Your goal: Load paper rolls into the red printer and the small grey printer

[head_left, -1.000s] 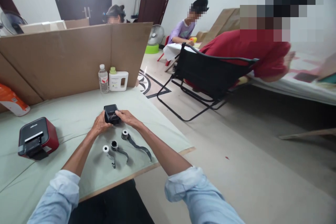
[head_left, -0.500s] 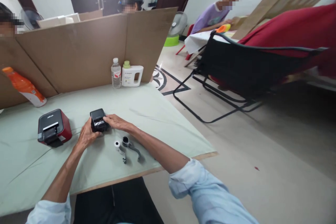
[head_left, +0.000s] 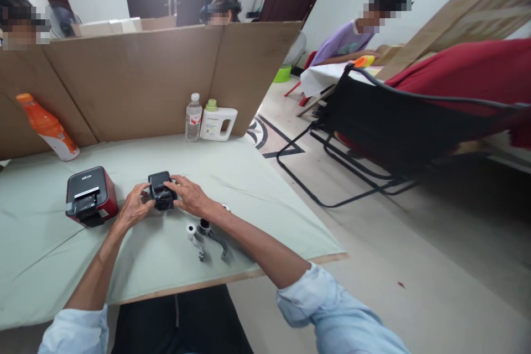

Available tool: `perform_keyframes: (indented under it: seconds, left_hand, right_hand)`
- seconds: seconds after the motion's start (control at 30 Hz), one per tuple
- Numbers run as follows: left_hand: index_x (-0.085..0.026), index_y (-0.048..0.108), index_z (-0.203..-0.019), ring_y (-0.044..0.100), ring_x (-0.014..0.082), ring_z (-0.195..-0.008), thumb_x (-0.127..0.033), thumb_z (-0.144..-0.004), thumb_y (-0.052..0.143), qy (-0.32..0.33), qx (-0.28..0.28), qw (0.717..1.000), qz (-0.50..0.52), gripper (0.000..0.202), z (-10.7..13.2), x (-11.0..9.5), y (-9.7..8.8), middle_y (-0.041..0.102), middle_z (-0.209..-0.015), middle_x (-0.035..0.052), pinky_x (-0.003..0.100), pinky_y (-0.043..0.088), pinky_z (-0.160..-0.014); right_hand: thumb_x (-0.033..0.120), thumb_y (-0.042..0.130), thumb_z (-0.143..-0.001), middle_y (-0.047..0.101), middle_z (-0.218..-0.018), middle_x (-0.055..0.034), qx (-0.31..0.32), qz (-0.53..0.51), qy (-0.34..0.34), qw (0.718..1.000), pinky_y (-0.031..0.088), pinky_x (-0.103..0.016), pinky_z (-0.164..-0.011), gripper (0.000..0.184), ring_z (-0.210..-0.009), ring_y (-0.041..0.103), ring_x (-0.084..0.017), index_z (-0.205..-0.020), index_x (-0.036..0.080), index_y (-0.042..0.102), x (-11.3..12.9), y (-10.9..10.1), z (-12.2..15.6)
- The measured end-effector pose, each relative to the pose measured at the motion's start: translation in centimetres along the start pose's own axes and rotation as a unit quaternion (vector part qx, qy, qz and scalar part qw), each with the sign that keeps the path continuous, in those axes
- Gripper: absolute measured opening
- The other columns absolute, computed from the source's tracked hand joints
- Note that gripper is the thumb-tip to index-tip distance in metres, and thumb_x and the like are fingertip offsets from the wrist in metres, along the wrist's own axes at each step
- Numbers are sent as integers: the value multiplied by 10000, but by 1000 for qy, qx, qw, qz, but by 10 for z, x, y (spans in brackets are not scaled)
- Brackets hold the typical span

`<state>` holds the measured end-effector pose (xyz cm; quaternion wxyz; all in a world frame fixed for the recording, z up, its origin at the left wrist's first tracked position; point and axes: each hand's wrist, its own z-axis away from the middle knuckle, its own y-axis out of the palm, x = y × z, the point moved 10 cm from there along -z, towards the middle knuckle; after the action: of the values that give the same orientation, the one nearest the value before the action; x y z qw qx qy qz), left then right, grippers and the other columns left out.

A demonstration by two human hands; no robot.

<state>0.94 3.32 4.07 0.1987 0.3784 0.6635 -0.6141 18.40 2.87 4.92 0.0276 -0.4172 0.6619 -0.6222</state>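
black and boxy, the small device [head_left: 163,193] is on or just above the table [head_left: 145,265], held between the curved left hand [head_left: 135,206] and right hand [head_left: 191,197]. a white-ended roll [head_left: 191,230] lies nearer the front edge; a red-and-black machine [head_left: 93,193] stands left.

Both forearms bare, reaching forward. Left forearm [head_left: 97,265] angles up and inward; left hand [head_left: 133,207] has fingers bent, thumb parted from them. Right forearm [head_left: 257,238] slants across to the left, wrist nearly straight; right hand [head_left: 191,195] back uppermost, fingers spread, facing the left. Pale blue sleeves [head_left: 332,307] rolled up.
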Motion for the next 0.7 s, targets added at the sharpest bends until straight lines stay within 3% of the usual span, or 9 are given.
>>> perform_keyframes:
  seconds: [0.13,0.23,0.37,0.47,0.7]
  left_hand:
    - [-165,581,-1419,693,283,-1100,-381,-777,735,9,-3,1000,-14,695,5,1,7,661,-1346,154,405,604,-890]
    - [-165,606,-1397,667,316,-1185,-414,-789,752,23,-13,999,-40,673,7,0,8,670,-1357,156,457,568,-1002]
    - [-189,653,-1342,617,342,-1287,-407,-775,769,44,-21,995,-92,618,6,-3,6,669,-1387,147,511,494,-1128]
    - [-200,669,-1327,609,348,-1301,-404,-779,762,52,-17,992,-115,592,6,-5,5,672,-1391,144,522,483,-1143]
    - [-180,715,-1256,607,363,-1282,-422,-776,730,47,10,994,-98,538,5,-4,6,698,-1346,143,492,492,-1124]
  right_hand:
    - [111,624,-915,559,-1502,-130,-24,8,2,1000,519,-484,-1102,479,-1356,561,-293,-1368,259,668,8,-4,-1]
    - [117,585,-936,573,-1484,-131,-31,-7,21,999,531,-456,-1094,408,-1334,587,-285,-1304,243,706,7,-3,2]
    - [139,563,-943,547,-1515,-142,-45,-30,39,998,505,-446,-1118,505,-1352,573,-282,-1440,226,591,-1,2,8]
    - [173,558,-952,588,-1443,-167,-39,-55,50,996,495,-437,-1096,567,-1299,588,-283,-1514,184,486,-12,13,9]
    - [238,566,-959,646,-1176,-116,-44,-96,35,994,503,-374,-920,523,-995,605,-243,-1474,182,493,-27,29,6]
